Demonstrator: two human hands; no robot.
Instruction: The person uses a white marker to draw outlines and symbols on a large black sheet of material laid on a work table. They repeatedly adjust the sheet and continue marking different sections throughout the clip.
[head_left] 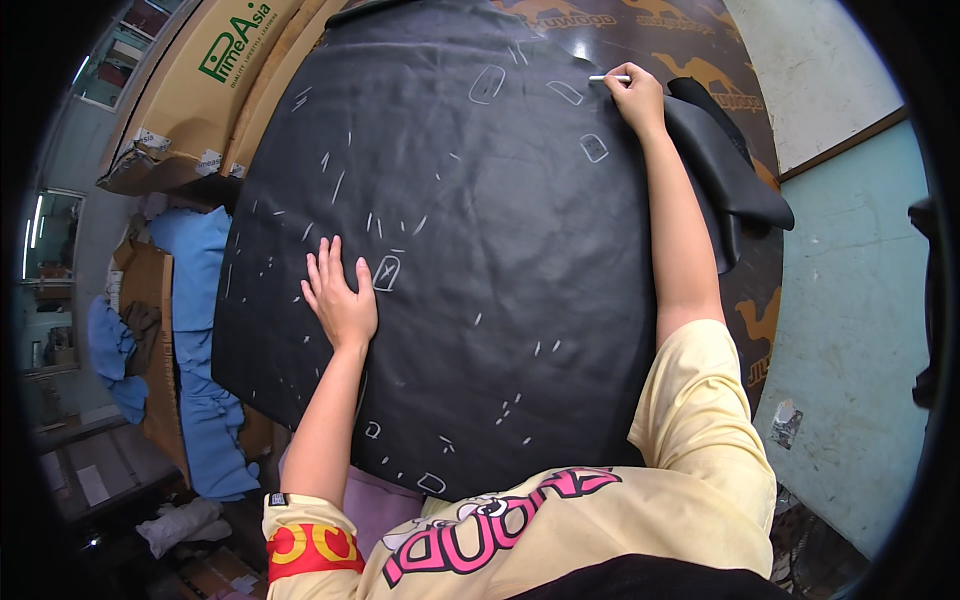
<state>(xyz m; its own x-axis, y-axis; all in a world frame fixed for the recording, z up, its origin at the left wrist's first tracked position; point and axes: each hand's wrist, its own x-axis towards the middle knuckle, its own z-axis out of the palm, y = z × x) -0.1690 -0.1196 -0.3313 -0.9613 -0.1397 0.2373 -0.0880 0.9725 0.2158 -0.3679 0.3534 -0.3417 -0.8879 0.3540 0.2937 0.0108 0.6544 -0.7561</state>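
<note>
A large black leather hide (pixel 450 330) is spread over the table in front of me, with many short white strokes and several small outlined shapes drawn on it. My left hand (pixel 343 300) lies flat on the hide at the left, fingers spread, beside a small outlined mark with a cross inside (pixel 386 273). Far to the right, my right hand (pixel 637 98) pinches a thin white marking stick (pixel 610 78), its tip pointing left over the hide's far right edge. Near that hand are two outlined shapes, one curved (pixel 565 93) and one rounded (pixel 594 149).
Folded black leather (pixel 715 170) hangs in a roll at the right, on a brown patterned tabletop (pixel 755 330). Cardboard boxes (pixel 190 100) stand at the far left. Blue leather pieces (pixel 200 300) drape over cardboard at the left. A pale blue panel (pixel 850 300) is on the right.
</note>
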